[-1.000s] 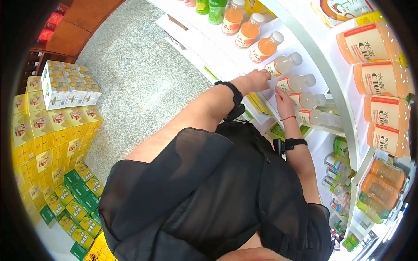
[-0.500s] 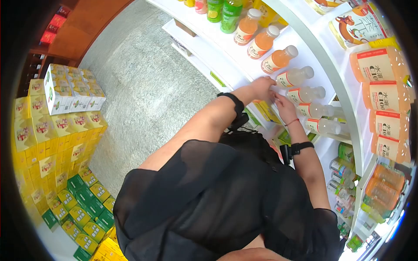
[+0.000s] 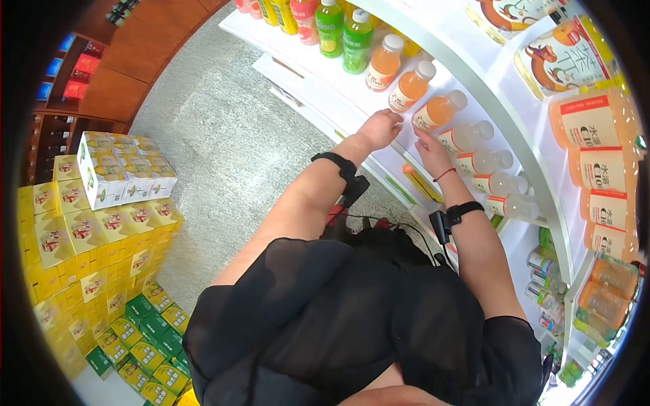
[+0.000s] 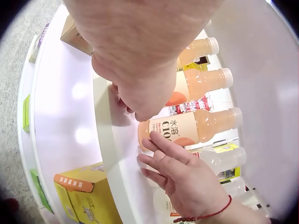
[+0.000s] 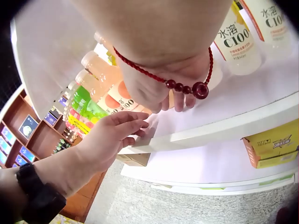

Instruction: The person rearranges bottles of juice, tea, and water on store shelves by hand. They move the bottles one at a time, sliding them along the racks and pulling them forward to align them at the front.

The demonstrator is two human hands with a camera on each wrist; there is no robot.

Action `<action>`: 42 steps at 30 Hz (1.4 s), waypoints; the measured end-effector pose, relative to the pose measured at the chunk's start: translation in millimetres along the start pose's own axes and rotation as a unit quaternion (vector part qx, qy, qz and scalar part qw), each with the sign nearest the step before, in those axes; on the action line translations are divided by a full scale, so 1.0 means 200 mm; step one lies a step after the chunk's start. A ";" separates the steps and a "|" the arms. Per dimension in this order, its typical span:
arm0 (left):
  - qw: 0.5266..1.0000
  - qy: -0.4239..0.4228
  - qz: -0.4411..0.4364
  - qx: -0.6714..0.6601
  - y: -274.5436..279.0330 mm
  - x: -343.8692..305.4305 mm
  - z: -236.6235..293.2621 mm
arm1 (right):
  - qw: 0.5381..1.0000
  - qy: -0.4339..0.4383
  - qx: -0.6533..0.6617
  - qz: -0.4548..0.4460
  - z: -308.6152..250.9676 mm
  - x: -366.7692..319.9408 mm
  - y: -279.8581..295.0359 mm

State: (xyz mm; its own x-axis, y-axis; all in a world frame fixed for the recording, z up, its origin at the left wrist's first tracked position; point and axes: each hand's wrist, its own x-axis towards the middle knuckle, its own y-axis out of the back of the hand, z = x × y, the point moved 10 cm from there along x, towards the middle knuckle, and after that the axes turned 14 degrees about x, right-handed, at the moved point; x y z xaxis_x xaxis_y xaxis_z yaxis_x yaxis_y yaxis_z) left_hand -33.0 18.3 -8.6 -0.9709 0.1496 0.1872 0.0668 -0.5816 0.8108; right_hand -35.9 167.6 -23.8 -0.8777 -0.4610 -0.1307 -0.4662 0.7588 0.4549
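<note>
My left hand (image 3: 380, 128) is at the white shelf's front edge, fingers loosely bent, beside the bases of the orange juice bottles (image 3: 410, 86). Nothing shows in its fingers in the right wrist view. My right hand (image 3: 432, 152), with a red beaded bracelet, reaches in from the other side. In the left wrist view its fairly straight fingertips are right at the base and label of the nearest orange bottle (image 4: 180, 125). That bottle stands upright in the row, label facing out. Just beyond my right hand stand several bottles of pale drink (image 3: 467, 135) with cream labels.
Green bottles (image 3: 330, 30) and a pink bottle (image 3: 305, 20) continue the row. Large orange bottles (image 3: 590, 122) stand on the shelf above. A yellow carton (image 4: 86, 196) sits on the lower shelf. Stacked yellow boxes (image 3: 88, 233) occupy the floor at left, across a speckled floor (image 3: 230, 135).
Both hands have moved leftward along the shelf, from the pale bottles to the orange ones, and stand a little further apart. The head view has shifted, showing more of the row's far end.
</note>
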 end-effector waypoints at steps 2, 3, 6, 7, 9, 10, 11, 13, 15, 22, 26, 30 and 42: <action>0.998 0.035 -0.038 -0.034 0.00 0.02 -0.02 | 1.000 -0.024 0.015 0.008 0.05 0.02 0.01; 0.998 0.035 -0.039 -0.031 -0.01 0.04 -0.04 | 1.000 -0.022 0.019 0.009 0.03 0.03 0.01; 1.000 0.003 -0.013 0.010 -0.03 0.06 -0.05 | 0.998 -0.056 0.005 -0.003 0.03 0.02 0.01; 1.000 0.006 -0.019 0.000 -0.04 0.06 -0.06 | 0.998 -0.054 0.010 0.003 0.03 0.02 0.01; 1.000 0.008 -0.027 -0.009 -0.05 0.08 -0.06 | 0.998 -0.053 0.017 0.010 0.02 0.01 0.02; 0.999 0.019 -0.039 -0.014 -0.06 0.08 -0.06 | 0.998 -0.052 0.019 0.016 0.01 0.01 0.02; 0.998 0.031 -0.052 -0.019 -0.07 0.08 -0.07 | 0.998 -0.050 0.022 0.021 0.00 0.01 0.02; 0.998 0.035 -0.055 -0.012 -0.08 0.09 -0.08 | 0.999 -0.041 0.009 0.030 0.00 0.01 0.02; 0.998 0.039 -0.058 -0.005 -0.08 0.09 -0.09 | 0.999 -0.032 -0.006 0.039 0.01 0.01 0.03; 0.999 0.020 -0.037 0.020 -0.06 0.09 -0.07 | 0.999 -0.008 -0.006 0.053 0.01 0.01 0.04; 0.999 0.024 -0.021 0.033 -0.05 0.09 -0.06 | 0.999 0.004 0.005 0.052 -0.01 0.00 0.04; 0.999 0.024 -0.024 0.034 -0.05 0.09 -0.04 | 0.998 -0.023 -0.010 0.050 0.01 0.00 0.04; 0.997 0.016 -0.034 0.067 -0.05 0.11 -0.03 | 0.997 0.003 -0.005 0.082 0.00 -0.01 0.04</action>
State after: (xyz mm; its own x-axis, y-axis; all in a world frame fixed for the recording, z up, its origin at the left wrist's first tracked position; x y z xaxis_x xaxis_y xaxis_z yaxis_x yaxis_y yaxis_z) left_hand -56.1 22.6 -16.3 -0.9808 0.1587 0.1138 0.0290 -0.4583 0.8883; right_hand -38.7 175.6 -20.2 -0.9414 -0.3336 -0.0491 -0.3153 0.8192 0.4790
